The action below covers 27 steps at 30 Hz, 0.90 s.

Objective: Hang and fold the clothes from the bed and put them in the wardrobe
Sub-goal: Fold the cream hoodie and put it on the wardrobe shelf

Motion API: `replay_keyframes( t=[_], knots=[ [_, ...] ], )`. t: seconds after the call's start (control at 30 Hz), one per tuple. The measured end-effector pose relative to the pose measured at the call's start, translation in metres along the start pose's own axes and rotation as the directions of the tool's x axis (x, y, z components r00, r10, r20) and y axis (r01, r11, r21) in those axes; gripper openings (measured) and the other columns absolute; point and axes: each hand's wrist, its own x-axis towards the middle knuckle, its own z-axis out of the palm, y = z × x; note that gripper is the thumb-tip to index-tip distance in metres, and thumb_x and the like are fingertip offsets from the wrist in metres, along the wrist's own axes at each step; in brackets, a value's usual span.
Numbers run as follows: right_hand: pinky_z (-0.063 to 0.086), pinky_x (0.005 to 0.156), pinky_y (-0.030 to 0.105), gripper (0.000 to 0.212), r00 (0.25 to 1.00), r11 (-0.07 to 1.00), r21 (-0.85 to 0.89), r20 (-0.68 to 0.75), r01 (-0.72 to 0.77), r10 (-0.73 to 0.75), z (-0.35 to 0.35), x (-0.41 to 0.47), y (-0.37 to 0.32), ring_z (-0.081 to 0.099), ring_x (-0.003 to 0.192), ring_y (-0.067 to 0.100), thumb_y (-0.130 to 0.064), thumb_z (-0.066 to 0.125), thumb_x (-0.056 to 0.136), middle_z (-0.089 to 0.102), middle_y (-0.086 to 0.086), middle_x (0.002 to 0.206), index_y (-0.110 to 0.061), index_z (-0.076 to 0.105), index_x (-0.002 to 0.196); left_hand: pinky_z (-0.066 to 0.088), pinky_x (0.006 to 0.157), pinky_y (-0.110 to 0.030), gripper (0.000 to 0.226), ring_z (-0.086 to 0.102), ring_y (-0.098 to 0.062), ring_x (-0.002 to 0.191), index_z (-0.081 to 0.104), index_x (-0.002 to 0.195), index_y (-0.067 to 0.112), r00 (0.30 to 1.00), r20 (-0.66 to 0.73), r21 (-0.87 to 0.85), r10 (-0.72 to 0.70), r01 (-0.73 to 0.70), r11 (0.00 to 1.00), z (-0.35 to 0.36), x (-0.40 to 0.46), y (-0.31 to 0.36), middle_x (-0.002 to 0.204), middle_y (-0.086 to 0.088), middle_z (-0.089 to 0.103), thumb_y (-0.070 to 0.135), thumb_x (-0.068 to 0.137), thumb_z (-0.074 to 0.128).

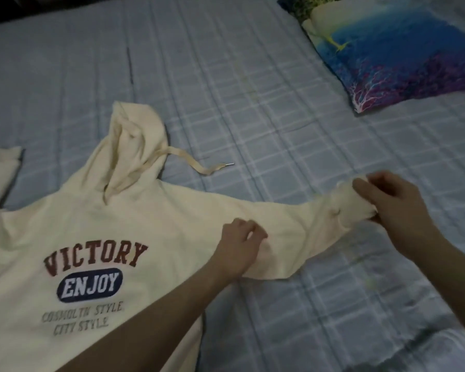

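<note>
A cream hoodie [97,226] with "VICTORY ENJOY" printed on its chest lies face up on the bed, hood pointing away from me. Its right-side sleeve [293,224] stretches out across the sheet. My right hand [389,205] pinches the cuff at the sleeve's end and holds it slightly raised. My left hand [239,245] rests on the sleeve near the armpit, fingers curled into the cloth. A drawstring [196,165] with a metal tip trails from the hood. The other sleeve [0,167] runs off the left edge.
The bed is covered by a light blue checked sheet [253,89]. A pillow [403,49] with a blue and purple print lies at the far right. Dark floor shows at the top left corner.
</note>
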Motion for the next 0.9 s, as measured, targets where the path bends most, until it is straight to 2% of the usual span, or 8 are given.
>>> replay_keyframes(
  t=[0.1, 0.17, 0.3, 0.4, 0.47, 0.6, 0.77, 0.9],
  knots=[
    [0.051, 0.06, 0.033, 0.011, 0.964, 0.965, -0.107, 0.151, 0.238, -0.221, 0.074, -0.025, -0.044, 0.061, 0.066, 0.015, -0.013, 0.07, 0.086, 0.063, 0.0, 0.072, -0.009, 0.062, 0.08, 0.048, 0.076, -0.03, 0.027, 0.065, -0.02, 0.091, 0.064, 0.102, 0.017, 0.986, 0.056, -0.645, -0.158, 0.157, 0.748, -0.041, -0.014, 0.024, 0.1, -0.003, 0.067, 0.035, 0.1, 0.045],
    [0.05, 0.062, 0.032, 0.013, 0.924, 0.939, -0.133, 0.263, 0.318, -0.276, 0.135, -0.047, -0.06, 0.063, 0.067, 0.012, -0.021, 0.072, 0.084, 0.065, -0.005, 0.072, -0.016, 0.059, 0.08, 0.052, 0.075, -0.035, 0.041, 0.067, -0.021, 0.087, 0.065, 0.11, 0.018, 0.98, 0.14, -0.79, -0.14, 0.196, 0.581, -0.076, -0.027, 0.02, 0.101, -0.005, 0.069, 0.048, 0.1, 0.04],
    [0.053, 0.072, 0.024, 0.018, 0.798, 0.922, -0.124, 0.551, 0.368, -0.244, 0.235, -0.102, -0.061, 0.066, 0.086, 0.001, -0.013, 0.056, 0.089, 0.067, -0.011, 0.091, -0.025, 0.047, 0.098, 0.054, 0.094, -0.041, 0.04, 0.066, -0.017, 0.109, 0.068, 0.118, 0.027, 0.992, 0.076, -0.732, -0.101, 0.124, 0.67, -0.149, -0.061, -0.031, 0.115, 0.003, 0.071, 0.052, 0.09, 0.058],
    [0.043, 0.088, 0.014, 0.036, 0.763, 0.82, -0.176, 0.508, 0.545, -0.399, 0.282, -0.138, -0.046, 0.055, 0.104, 0.001, -0.012, 0.05, 0.075, 0.056, -0.016, 0.109, -0.031, 0.045, 0.105, 0.058, 0.083, -0.036, 0.033, 0.07, -0.022, 0.098, 0.063, 0.118, 0.013, 0.974, -0.015, -0.716, -0.225, 0.147, 0.683, -0.197, -0.081, -0.089, 0.107, -0.009, 0.072, 0.024, 0.088, 0.07],
    [0.036, 0.102, 0.023, 0.046, 0.728, 0.675, -0.318, 0.475, 0.665, -0.493, 0.308, -0.15, -0.028, 0.048, 0.118, 0.014, -0.019, 0.058, 0.072, 0.049, -0.004, 0.126, -0.025, 0.046, 0.117, 0.059, 0.071, -0.03, 0.028, 0.071, -0.022, 0.093, 0.061, 0.117, 0.009, 0.936, -0.077, -0.75, -0.344, 0.173, 0.639, -0.225, -0.088, -0.127, 0.107, -0.011, 0.071, 0.008, 0.089, 0.066],
    [0.03, 0.11, 0.057, 0.087, 0.704, 0.435, -0.562, 0.637, 0.704, -0.315, 0.374, -0.162, 0.002, 0.027, 0.141, 0.027, -0.033, 0.074, 0.078, 0.024, 0.004, 0.156, -0.031, 0.022, 0.148, 0.055, 0.059, -0.024, 0.024, 0.068, -0.016, 0.083, 0.064, 0.11, 0.01, 0.916, -0.104, -0.822, -0.387, 0.139, 0.552, -0.287, -0.099, -0.185, 0.101, -0.007, 0.07, 0.001, 0.091, 0.052],
    [0.038, 0.108, 0.048, 0.098, 0.644, 0.397, -0.52, 0.697, 0.757, -0.315, 0.489, -0.17, 0.006, 0.031, 0.139, 0.03, 0.012, 0.065, 0.067, 0.028, 0.011, 0.156, -0.022, 0.028, 0.151, 0.059, 0.066, -0.03, 0.029, 0.069, -0.019, 0.085, 0.065, 0.104, 0.014, 0.882, -0.211, -0.782, -0.42, 0.106, 0.615, -0.36, -0.102, -0.265, 0.101, -0.007, 0.07, -0.005, 0.089, 0.05],
    [0.02, 0.117, 0.043, 0.09, 0.574, 0.297, -0.576, 0.812, 0.761, 0.106, 0.559, -0.17, 0.024, 0.009, 0.148, 0.025, 0.0, 0.049, 0.085, 0.002, 0.002, 0.162, -0.031, 0.0, 0.154, 0.05, 0.099, -0.041, 0.032, 0.064, -0.027, 0.105, 0.067, 0.117, 0.007, 0.821, -0.349, -0.51, -0.452, 0.238, 0.826, -0.395, -0.093, -0.349, 0.114, -0.012, 0.069, 0.0, 0.091, 0.05]
  ],
)
